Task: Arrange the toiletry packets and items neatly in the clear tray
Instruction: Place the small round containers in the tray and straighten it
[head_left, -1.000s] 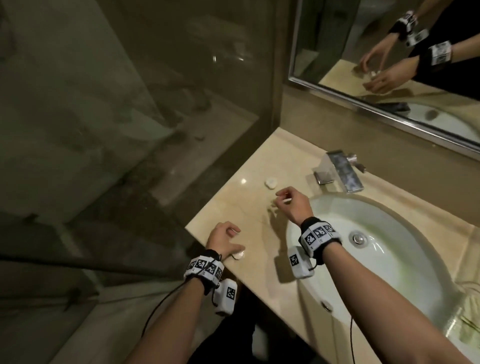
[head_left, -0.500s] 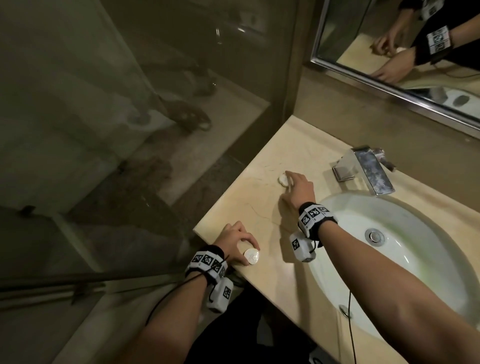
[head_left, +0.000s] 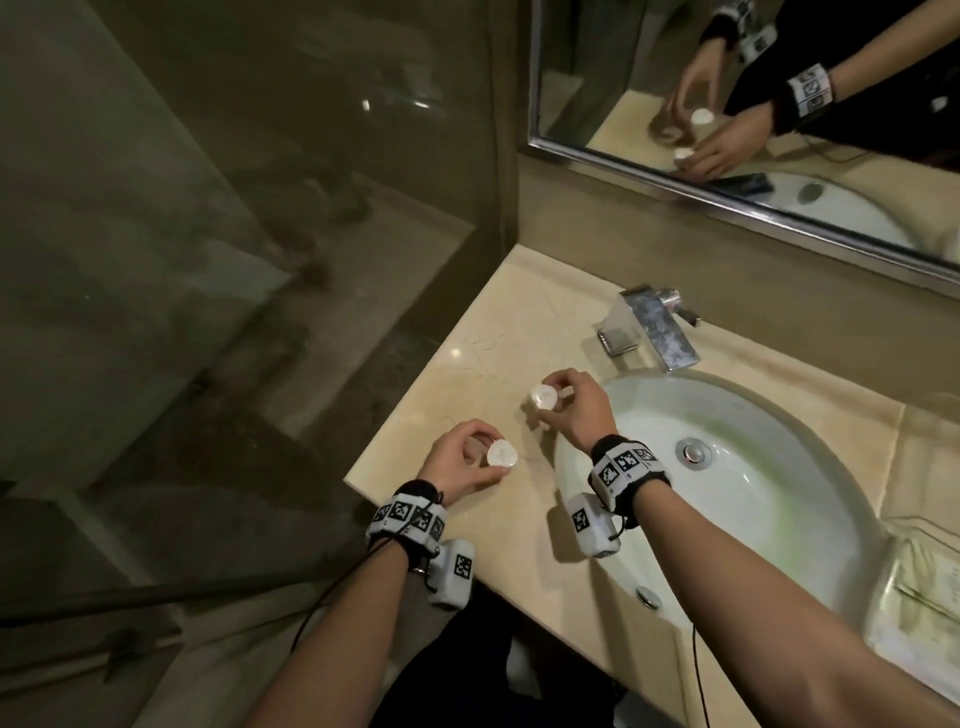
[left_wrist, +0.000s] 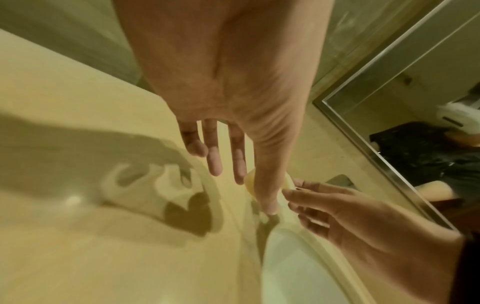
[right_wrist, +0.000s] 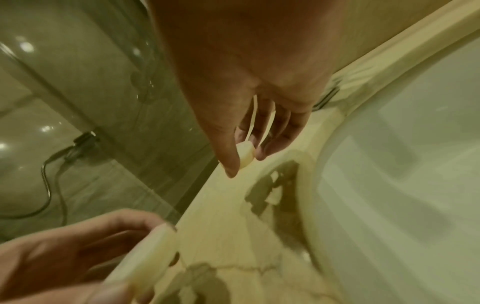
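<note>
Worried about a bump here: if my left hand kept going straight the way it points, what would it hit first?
Probably the right hand, whose fingertips sit just ahead of the left hand over the countertop. Their heights may differ slightly.

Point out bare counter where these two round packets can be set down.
Free: the counter between the glass partition and faucet. Narrower: the front strip beside the sink. Crowded: the clear tray, far right.

No legible text or labels
</note>
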